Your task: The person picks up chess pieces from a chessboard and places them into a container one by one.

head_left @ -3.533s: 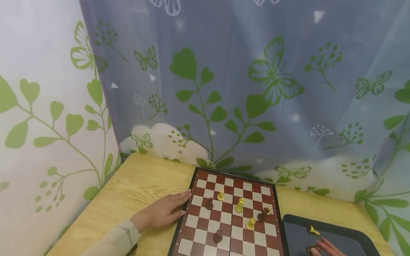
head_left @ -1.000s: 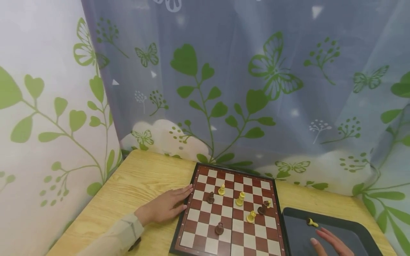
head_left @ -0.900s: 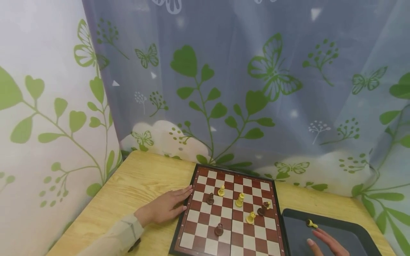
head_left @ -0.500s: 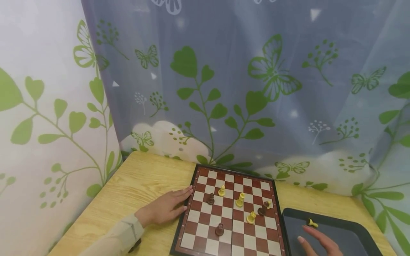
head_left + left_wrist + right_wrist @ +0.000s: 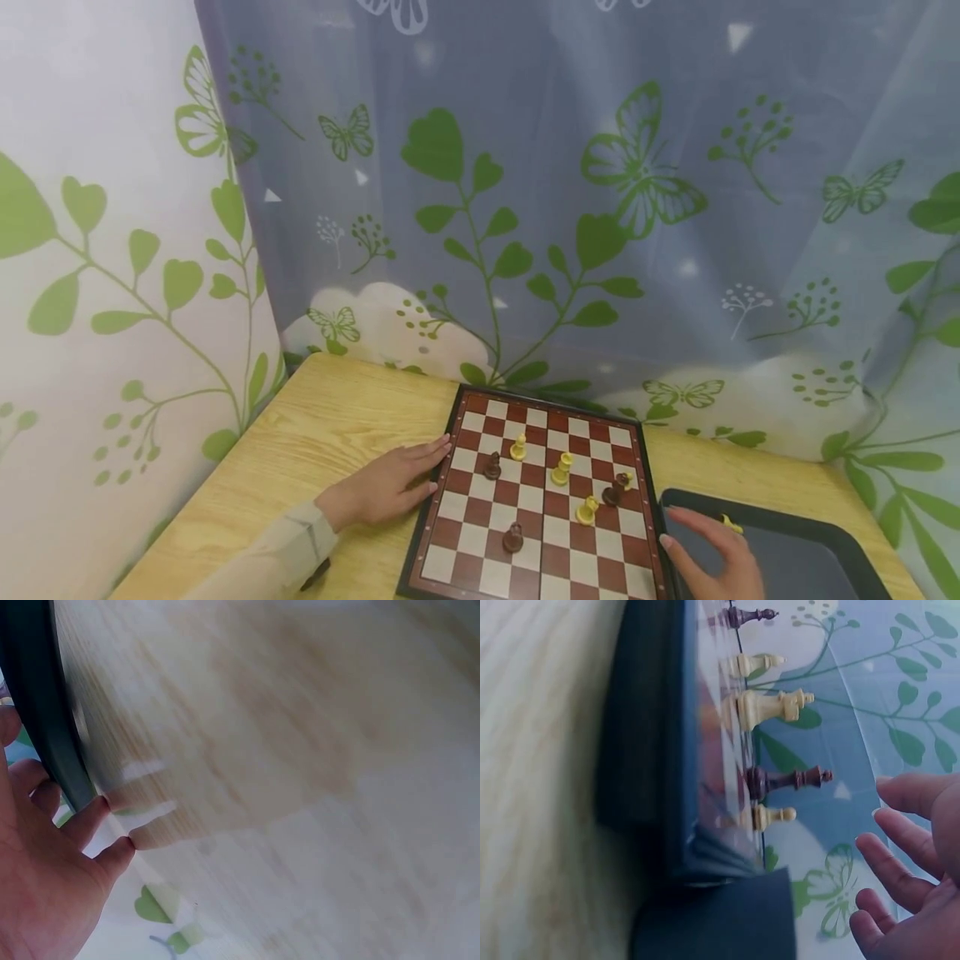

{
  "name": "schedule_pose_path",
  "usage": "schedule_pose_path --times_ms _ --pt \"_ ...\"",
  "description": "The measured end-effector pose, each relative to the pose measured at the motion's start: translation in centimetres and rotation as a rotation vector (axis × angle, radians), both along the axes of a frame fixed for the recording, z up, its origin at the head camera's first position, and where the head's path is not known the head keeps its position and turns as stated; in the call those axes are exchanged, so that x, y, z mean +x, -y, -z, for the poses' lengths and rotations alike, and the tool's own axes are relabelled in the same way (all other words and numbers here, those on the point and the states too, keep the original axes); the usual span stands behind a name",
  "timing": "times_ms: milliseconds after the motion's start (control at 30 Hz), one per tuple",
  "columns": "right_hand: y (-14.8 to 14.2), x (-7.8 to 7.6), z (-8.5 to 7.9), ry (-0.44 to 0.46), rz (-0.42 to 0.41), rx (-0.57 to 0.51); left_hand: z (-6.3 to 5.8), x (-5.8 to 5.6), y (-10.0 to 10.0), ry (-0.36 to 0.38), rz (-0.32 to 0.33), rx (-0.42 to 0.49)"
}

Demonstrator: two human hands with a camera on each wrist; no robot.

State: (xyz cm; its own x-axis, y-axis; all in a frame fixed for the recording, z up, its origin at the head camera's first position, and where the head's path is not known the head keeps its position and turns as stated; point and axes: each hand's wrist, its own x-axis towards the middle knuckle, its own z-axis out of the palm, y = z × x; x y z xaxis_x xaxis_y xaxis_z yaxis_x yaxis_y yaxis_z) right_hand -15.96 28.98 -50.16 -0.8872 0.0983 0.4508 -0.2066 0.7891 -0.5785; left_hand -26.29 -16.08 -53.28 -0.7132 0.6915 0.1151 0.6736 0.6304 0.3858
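My left hand (image 5: 382,487) lies flat, fingers extended, its fingertips at the left edge of the chessboard (image 5: 468,575). In the left wrist view its fingers reach past the board's dark side (image 5: 45,697). My right hand (image 5: 716,554) hovers over the tray's left side, close to the board's right border. The right wrist view shows its fingers (image 5: 900,874) spread and slightly bent, holding nothing. Nearest to them on the board stand a dark king (image 5: 615,490) and a pale pawn (image 5: 628,480). A pale chess piece (image 5: 731,524) lies in the tray, partly hidden behind that hand.
Also standing on the board are a pale piece (image 5: 587,510), a taller pale piece (image 5: 562,469), a pale pawn (image 5: 518,448) and two dark pieces, one left (image 5: 492,467), one nearer (image 5: 513,538). The dark tray (image 5: 840,542) adjoins the board's right side. A patterned curtain (image 5: 525,208) hangs behind the table.
Earlier my right hand pinched a dark chess piece in the tray; it let go and moved left toward the board's edge. My left hand stayed put.
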Motion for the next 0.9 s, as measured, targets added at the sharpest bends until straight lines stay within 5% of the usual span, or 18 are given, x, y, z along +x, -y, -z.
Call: schedule_pose_path --times_ms 367,567,767,900 --pt "2.1 -1.0 -2.6 0.287 -0.089 -0.044 0.1 0.0 0.1 0.003 -0.005 0.006" --pt "2.5 -1.9 -3.4 0.328 -0.123 -0.017 0.2 -0.1 0.1 0.006 -0.003 0.008" --pt "2.5 -2.9 -4.3 0.254 -0.178 0.053 0.2 -0.1 0.1 0.012 -0.009 0.001" --pt "2.3 -4.0 -4.9 0.312 -0.209 0.091 0.2 -0.1 0.1 0.017 -0.013 -0.005"
